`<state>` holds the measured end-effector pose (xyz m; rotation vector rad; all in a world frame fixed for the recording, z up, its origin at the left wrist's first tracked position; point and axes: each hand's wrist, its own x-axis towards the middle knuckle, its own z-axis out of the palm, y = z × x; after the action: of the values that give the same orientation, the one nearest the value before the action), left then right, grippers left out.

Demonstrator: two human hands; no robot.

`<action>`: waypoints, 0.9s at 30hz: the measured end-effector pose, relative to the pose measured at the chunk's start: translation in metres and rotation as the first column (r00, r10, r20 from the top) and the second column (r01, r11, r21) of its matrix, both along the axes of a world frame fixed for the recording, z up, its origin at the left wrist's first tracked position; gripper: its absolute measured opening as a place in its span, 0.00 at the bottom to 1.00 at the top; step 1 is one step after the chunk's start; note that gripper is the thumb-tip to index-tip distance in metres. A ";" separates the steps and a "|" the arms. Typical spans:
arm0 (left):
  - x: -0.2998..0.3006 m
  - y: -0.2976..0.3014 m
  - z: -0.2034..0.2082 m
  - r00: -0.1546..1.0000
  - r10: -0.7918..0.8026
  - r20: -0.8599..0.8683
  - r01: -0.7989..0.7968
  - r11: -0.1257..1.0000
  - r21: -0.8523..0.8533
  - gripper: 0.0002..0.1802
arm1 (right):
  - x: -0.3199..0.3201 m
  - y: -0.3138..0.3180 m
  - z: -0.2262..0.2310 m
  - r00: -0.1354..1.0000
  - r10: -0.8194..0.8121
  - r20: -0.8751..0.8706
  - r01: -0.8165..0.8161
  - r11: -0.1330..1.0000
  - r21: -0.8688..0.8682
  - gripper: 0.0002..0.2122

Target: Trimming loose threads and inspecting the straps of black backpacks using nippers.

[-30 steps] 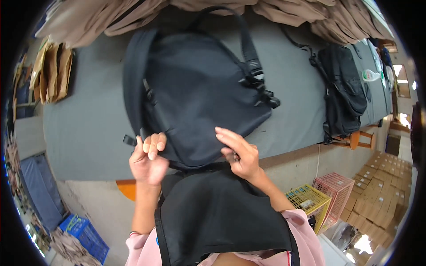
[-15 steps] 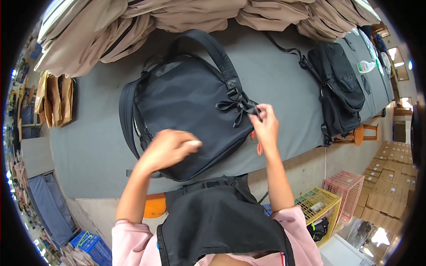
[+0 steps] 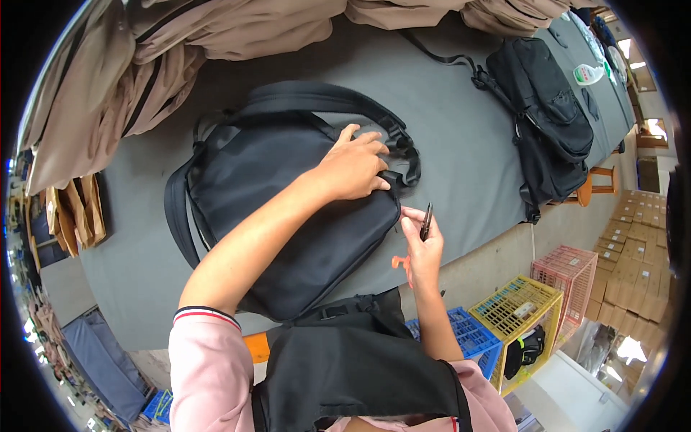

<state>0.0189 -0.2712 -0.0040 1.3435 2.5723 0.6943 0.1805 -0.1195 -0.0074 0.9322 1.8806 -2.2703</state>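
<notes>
A large black backpack [image 3: 281, 165] lies on the grey-covered table in front of me. Spread across its upper right side, near the strap and webbing, is my left hand [image 3: 353, 165], open with the fingers apart. My right hand [image 3: 423, 248] is closed at the bag's right edge, its fingertips close to the seam. From that hand sticks a slim black pointed tool [image 3: 427, 222]. An orange looped piece [image 3: 400, 262] shows beside the palm; whether it belongs to the tool is unclear. The black shoulder strap [image 3: 324, 92] curves over the far side of the bag.
Beige bags [image 3: 266, 36] are heaped along the table's far side. Another black backpack [image 3: 543, 115] lies at the right, near a white spray bottle [image 3: 588, 74]. Brown paper pieces [image 3: 75, 216] stand at the left. Blue [image 3: 461, 331] and yellow crates [image 3: 518, 309] sit below the table's right edge.
My left hand has moved from the bag's lower part to its upper right side. The right hand has come lower, and the black tool now shows in it. The strap has flopped over.
</notes>
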 end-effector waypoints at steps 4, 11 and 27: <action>-0.010 -0.001 -0.011 0.966 -0.066 0.249 0.025 0.987 0.162 0.17 | -0.005 -0.011 -0.006 0.986 0.104 -0.132 -0.100 0.994 0.043 0.23; 0.010 -0.003 -0.004 0.959 -0.016 0.285 -0.061 0.964 0.260 0.13 | -0.006 -0.032 -0.013 0.993 0.026 -0.113 -0.028 0.999 -0.015 0.20; 0.066 -0.028 0.047 0.353 0.001 0.936 -0.702 0.661 0.264 0.10 | -0.005 -0.012 0.046 0.810 0.554 -0.193 -0.504 0.825 0.254 0.14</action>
<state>0.0845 -0.2988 0.0429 0.1095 1.6745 1.9011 0.1754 -0.1315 0.0387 0.0644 2.1421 -1.9532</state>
